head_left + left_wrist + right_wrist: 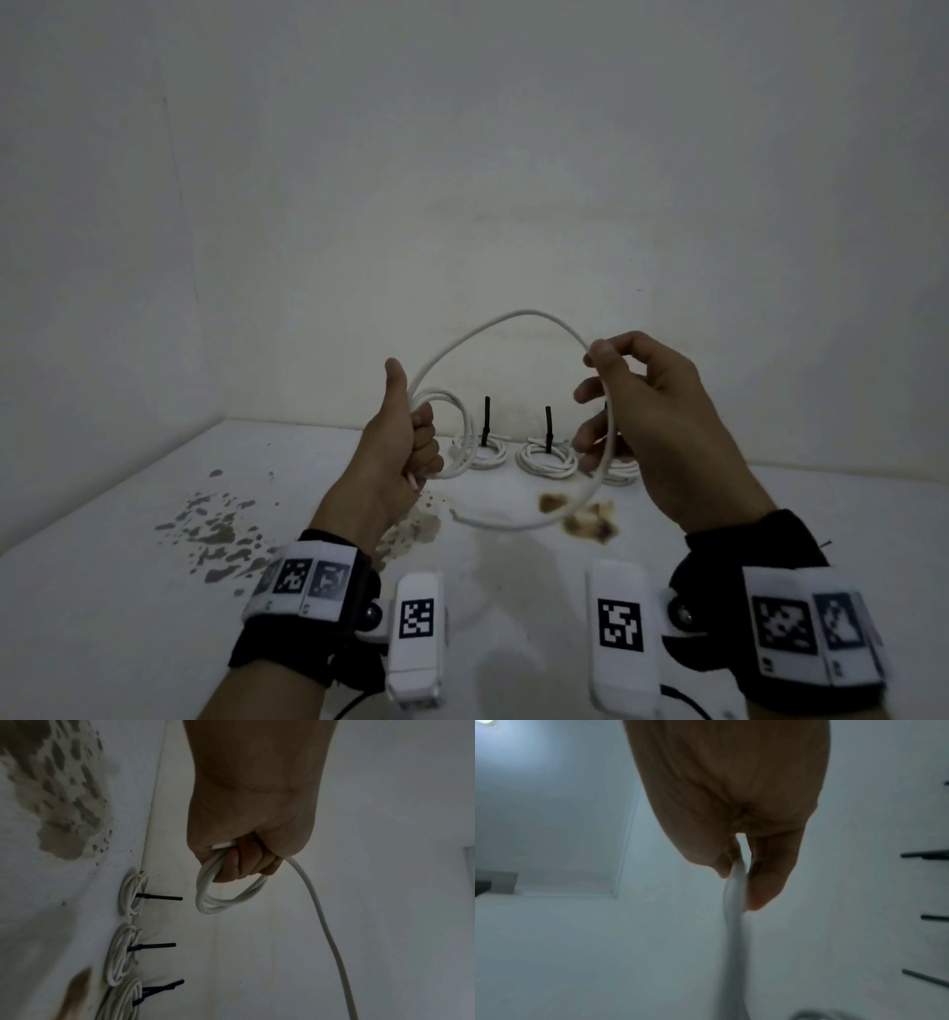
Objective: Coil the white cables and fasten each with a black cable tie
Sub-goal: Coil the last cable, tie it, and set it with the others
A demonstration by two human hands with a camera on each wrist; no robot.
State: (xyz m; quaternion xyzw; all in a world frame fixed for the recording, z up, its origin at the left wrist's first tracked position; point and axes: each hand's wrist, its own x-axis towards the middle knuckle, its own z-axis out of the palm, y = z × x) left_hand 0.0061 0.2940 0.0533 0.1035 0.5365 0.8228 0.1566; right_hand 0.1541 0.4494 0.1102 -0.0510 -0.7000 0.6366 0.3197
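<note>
**Inspector:** While both hands are raised over the table (pixel 128 591), what has the left hand (pixel 398 442) got?

**Assistant:** Its fingers are curled tight round several small loops of the cable (pixel 493 321), thumb standing up. From the left wrist view the loops hang below the knuckles, and one cable end pokes out by the palm.

**Inspector:** And the right hand (pixel 647 416)?

**Assistant:** Thumb and forefinger pinch the same cable near the top of a large arch that runs across from the left fist. The other fingers are loosely spread and hold nothing. Below the pinch the cable drops past the palm and curves back along the table towards the left hand.

**Inspector:** Anything else on the table?

**Assistant:** Three coils (pixel 480 452) lie in a row by the wall (pixel 462 154), each with a black tie (pixel 486 419) sticking up; the right one is partly hidden behind the right hand. Brown stains (pixel 590 519) mark the surface beneath the cable, grey patches (pixel 215 534) to the left.
</note>
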